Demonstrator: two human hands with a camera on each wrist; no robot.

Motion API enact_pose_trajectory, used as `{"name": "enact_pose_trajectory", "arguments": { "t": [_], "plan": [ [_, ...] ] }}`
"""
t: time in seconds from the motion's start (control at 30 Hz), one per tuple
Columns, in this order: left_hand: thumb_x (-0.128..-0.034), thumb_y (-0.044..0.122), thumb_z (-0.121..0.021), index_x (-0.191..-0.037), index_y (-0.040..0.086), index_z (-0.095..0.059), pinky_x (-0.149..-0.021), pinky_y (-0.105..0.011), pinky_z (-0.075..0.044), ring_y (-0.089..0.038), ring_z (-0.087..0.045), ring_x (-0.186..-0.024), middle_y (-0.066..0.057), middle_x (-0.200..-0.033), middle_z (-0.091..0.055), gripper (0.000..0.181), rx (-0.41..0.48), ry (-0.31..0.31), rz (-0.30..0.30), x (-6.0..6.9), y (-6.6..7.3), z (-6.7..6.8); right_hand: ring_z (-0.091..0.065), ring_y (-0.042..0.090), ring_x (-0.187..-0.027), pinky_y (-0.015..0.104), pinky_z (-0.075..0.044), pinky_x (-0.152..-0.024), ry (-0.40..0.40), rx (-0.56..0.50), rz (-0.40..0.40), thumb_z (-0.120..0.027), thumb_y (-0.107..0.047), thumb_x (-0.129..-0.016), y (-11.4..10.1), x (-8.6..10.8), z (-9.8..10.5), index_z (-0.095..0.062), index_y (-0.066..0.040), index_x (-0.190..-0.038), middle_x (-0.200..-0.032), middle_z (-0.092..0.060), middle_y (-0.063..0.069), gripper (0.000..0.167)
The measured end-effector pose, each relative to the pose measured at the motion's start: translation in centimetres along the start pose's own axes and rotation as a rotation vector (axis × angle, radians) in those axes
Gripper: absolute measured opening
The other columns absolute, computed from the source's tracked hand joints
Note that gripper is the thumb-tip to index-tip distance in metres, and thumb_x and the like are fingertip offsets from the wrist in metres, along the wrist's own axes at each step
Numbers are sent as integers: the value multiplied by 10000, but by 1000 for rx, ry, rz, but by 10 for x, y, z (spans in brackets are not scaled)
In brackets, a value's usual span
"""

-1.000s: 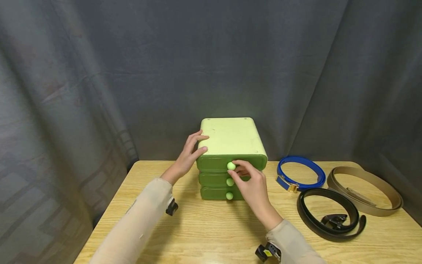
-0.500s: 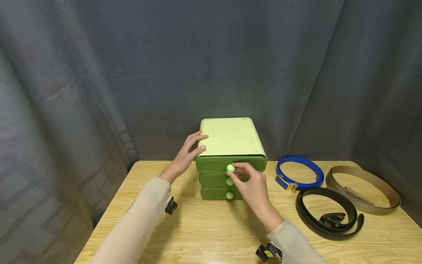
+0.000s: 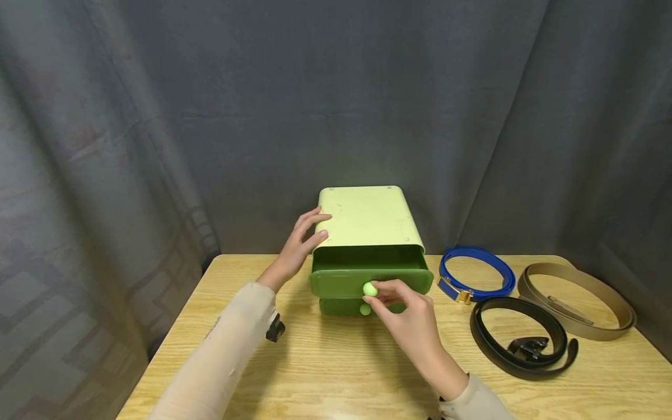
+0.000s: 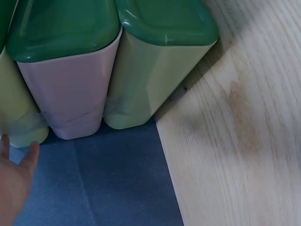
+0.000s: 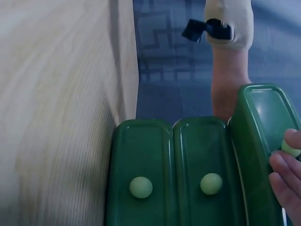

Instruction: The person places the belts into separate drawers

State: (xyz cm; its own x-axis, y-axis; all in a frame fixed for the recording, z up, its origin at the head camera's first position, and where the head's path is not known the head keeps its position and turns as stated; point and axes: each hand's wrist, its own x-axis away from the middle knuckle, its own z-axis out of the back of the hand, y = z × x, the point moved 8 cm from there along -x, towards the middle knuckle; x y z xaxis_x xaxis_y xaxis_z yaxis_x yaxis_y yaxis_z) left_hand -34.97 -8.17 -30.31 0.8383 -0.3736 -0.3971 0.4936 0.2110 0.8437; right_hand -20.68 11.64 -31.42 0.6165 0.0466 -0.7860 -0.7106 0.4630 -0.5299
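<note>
A small drawer unit with a pale yellow-green top and green drawer fronts stands at the back of the table. Its top drawer is pulled partway out, and the visible inside looks dark green. My right hand pinches the round light-green drawer knob between thumb and fingers. Over the unit's left top edge lies my left hand, fingers spread. The right wrist view shows the lower drawers' knobs untouched. In the left wrist view, part of the left hand appears beside the unit's pale green and pink sides.
On the right of the wooden table lie a coiled blue belt with a gold buckle, a coiled black belt and a coiled tan belt. A dark grey curtain hangs close behind the unit.
The top drawer has slid out toward me, with my right hand drawing its knob nearer and lower. My left hand has stayed on the unit's left edge.
</note>
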Motion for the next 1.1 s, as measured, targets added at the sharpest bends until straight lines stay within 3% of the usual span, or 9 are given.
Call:
{"name": "enact_pose_trajectory", "arguments": {
  "t": [0.13, 0.63, 1.1],
  "plan": [
    [-1017, 157, -501, -1429, -8, -472, -1141, -637, -127, -338, -109, -1482, -165, -1608, -171, 445, 33, -6, 10, 4, 22, -2, -676, 74, -685, 195, -547, -590, 5, -9, 21, -861, 43, -706, -9, 5, 4, -731, -113, -989, -831, -732, -39, 348],
    [-1021, 139, -483, -1417, -24, -479, -1137, -654, -122, -355, -125, -1476, -188, -1600, -183, 429, 25, 11, -29, 4, 22, -2, -688, 86, -714, 193, -550, -644, -10, -7, 37, -879, 47, -667, -21, 22, 11, -736, -144, -1004, -873, -744, -20, 414],
    [-1012, 144, -502, -1418, -25, -484, -1152, -614, -121, -330, -121, -1480, -167, -1605, -187, 441, 69, 9, -7, 6, 22, -5, -698, 97, -738, 195, -555, -675, -22, 5, 60, -865, 77, -666, -24, 33, 15, -750, -114, -1017, -904, -752, 0, 415]
  ]
}}
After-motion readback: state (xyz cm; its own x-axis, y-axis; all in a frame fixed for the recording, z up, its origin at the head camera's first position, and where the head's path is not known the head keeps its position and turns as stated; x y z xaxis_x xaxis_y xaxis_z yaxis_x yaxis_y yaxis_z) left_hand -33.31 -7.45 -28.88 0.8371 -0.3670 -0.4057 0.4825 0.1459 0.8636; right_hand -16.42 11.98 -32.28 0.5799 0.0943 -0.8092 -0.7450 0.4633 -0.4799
